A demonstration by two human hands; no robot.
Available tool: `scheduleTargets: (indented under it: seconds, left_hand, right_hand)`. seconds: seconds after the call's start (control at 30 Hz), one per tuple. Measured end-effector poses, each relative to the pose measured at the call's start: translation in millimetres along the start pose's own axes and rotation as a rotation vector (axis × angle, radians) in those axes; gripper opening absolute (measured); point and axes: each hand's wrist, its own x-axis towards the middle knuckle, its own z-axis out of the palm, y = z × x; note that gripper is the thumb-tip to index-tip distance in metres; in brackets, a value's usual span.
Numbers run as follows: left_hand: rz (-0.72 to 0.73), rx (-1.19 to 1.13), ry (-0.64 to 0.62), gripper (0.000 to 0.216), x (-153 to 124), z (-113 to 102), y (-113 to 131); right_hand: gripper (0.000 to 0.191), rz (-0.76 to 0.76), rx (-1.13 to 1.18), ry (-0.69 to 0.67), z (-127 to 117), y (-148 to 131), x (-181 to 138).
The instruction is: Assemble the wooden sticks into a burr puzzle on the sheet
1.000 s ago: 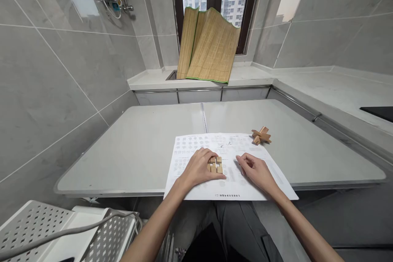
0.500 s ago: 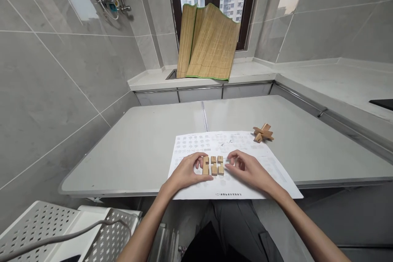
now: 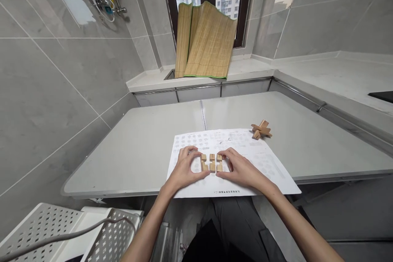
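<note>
Three notched wooden puzzle pieces [image 3: 211, 163] stand side by side on a printed instruction sheet [image 3: 260, 163] near the table's front edge. My left hand [image 3: 185, 167] pinches the leftmost piece between thumb and fingers. On the other side, my right hand [image 3: 238, 168] pinches the rightmost piece. The middle piece stands between them, untouched as far as I can see. An assembled wooden burr puzzle [image 3: 260, 129] lies just past the sheet's far right corner.
The grey table [image 3: 138, 147] has a seam down its middle and a tiled wall on the left. A rolled bamboo mat [image 3: 205, 43] leans on the window ledge behind. A white perforated rack [image 3: 46, 229] sits at the lower left. My lap lies below the front edge.
The pieces, first bunched under my left hand, have been spread into a row. My right hand moved left from the bare paper onto the rightmost piece; both hands now close on the row's ends.
</note>
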Motion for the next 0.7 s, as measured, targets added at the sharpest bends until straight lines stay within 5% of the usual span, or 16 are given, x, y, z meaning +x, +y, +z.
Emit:
scheduleTargets:
  seconds: [0.47, 0.7]
  left_hand:
    - [0.034, 0.062, -0.081, 0.083, 8, -1, 6]
    - [0.074, -0.036, -0.183, 0.058, 27, 0, 21]
  right_hand:
    - [0.05, -0.051, 0.233, 0.139, -3, 0, -8]
    - [0.057, 0.063, 0.303, 0.188, -9, -9, -18]
